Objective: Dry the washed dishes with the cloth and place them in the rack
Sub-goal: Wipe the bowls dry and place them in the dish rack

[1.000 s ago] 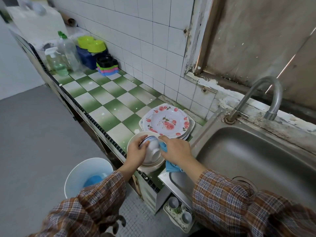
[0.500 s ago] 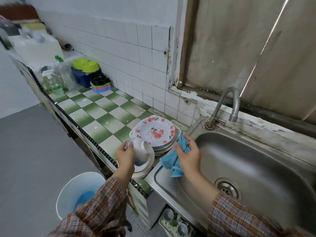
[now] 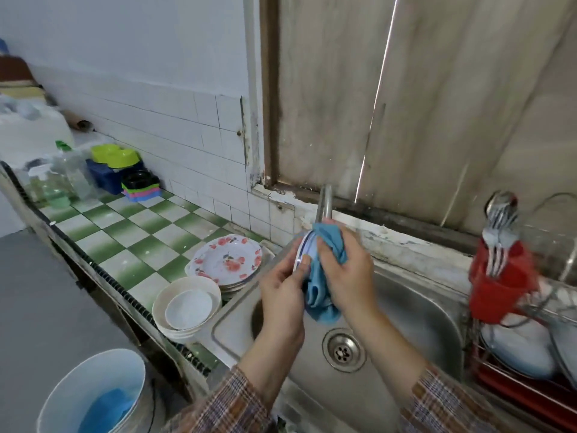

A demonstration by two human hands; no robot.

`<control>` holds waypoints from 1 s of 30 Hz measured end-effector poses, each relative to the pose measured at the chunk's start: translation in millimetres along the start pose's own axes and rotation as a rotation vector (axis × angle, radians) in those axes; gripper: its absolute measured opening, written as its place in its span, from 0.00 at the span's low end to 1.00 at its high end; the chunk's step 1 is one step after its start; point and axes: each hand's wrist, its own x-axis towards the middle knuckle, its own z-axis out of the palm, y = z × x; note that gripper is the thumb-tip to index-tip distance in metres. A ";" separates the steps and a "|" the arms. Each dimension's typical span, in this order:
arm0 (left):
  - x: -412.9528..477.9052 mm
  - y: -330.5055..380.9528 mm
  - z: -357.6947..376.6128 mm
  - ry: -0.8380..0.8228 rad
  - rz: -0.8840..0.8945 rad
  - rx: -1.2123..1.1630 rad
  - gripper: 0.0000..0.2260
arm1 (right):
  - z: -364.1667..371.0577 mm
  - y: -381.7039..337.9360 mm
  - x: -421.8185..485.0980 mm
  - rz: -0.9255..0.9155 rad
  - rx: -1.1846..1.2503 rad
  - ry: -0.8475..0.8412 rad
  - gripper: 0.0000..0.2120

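Over the steel sink (image 3: 415, 310) my left hand (image 3: 282, 295) grips a small white bowl with a blue rim (image 3: 302, 248), held on edge. My right hand (image 3: 349, 273) holds the blue cloth (image 3: 327, 245) and presses it into the bowl; most of the bowl is hidden behind cloth and fingers. On the counter to the left stand a stack of white bowls (image 3: 187, 307) and a stack of rose-patterned plates (image 3: 228, 260). The wire dish rack (image 3: 530, 348) at the far right holds white plates and a red cutlery holder (image 3: 499, 285) with forks and spoons.
The tap (image 3: 324, 201) rises just behind my hands. A green-and-white checkered counter (image 3: 125, 239) carries bottles (image 3: 59, 182) and coloured plastic containers (image 3: 125, 173) at its far end. A white bucket (image 3: 93, 395) with something blue inside stands on the floor below left.
My left hand lifted the small bowl off the bowl stack and brought it right over the sink. My right hand met it with the cloth. The view swung right, revealing the rack.
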 end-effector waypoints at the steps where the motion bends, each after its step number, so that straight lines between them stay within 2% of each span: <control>1: -5.4 -1.9 9.3 -0.036 0.021 0.022 0.14 | -13.0 -0.7 3.6 0.105 0.137 0.052 0.21; 2: -9.7 -5.2 18.0 -0.062 0.027 0.038 0.14 | -24.7 0.0 6.4 0.184 0.241 0.084 0.17; 4: -18.6 -12.1 35.9 -0.079 -0.009 0.026 0.15 | -45.0 -1.6 1.9 0.135 0.162 0.107 0.07; 5: -21.8 -15.4 42.4 -0.067 -0.048 -0.008 0.15 | -54.3 -4.4 -6.3 0.001 0.042 0.098 0.06; 8: -24.5 -24.3 54.2 -0.073 -0.170 -0.091 0.16 | -76.7 10.8 -29.6 -0.570 -0.166 -0.087 0.16; 9: -26.7 -26.6 58.5 -0.082 -0.201 -0.100 0.17 | -84.4 19.1 -31.0 -0.667 -0.191 -0.140 0.17; 10: -28.0 -29.8 63.7 -0.087 -0.235 -0.132 0.19 | -93.0 24.6 -28.4 -0.685 -0.181 -0.168 0.17; 12: -34.7 -34.0 74.4 -0.071 -0.267 -0.176 0.17 | -108.1 27.2 -18.1 -0.492 -0.107 -0.105 0.16; 14: -40.1 -35.1 82.9 -0.057 -0.202 -0.093 0.15 | -118.9 17.8 -2.7 -0.076 -0.002 0.057 0.11; 16: -42.5 -35.8 88.7 -0.080 -0.152 -0.032 0.15 | -120.7 15.6 12.9 0.247 0.164 0.105 0.05; 17: -42.5 -34.9 90.7 -0.076 -0.153 -0.025 0.14 | -119.2 12.5 14.1 0.265 0.159 0.113 0.05; 18: -41.5 -31.7 92.8 -0.064 -0.168 -0.038 0.13 | -117.1 8.3 9.9 0.174 0.090 0.115 0.04; 22: -14.9 -18.5 90.9 -0.014 -0.250 -0.212 0.13 | -98.4 19.6 -23.7 -0.508 -0.224 0.056 0.19; 24: -4.6 -16.5 88.0 0.007 -0.284 -0.280 0.19 | -95.4 28.8 -28.6 -0.638 -0.247 0.078 0.18; 26: -5.3 -16.5 87.0 0.032 -0.309 -0.305 0.19 | -92.5 28.7 -27.4 -0.549 -0.204 0.145 0.16; 30: -3.9 -23.8 81.1 0.035 -0.291 -0.303 0.12 | -86.6 12.1 -14.7 -0.102 -0.007 0.306 0.21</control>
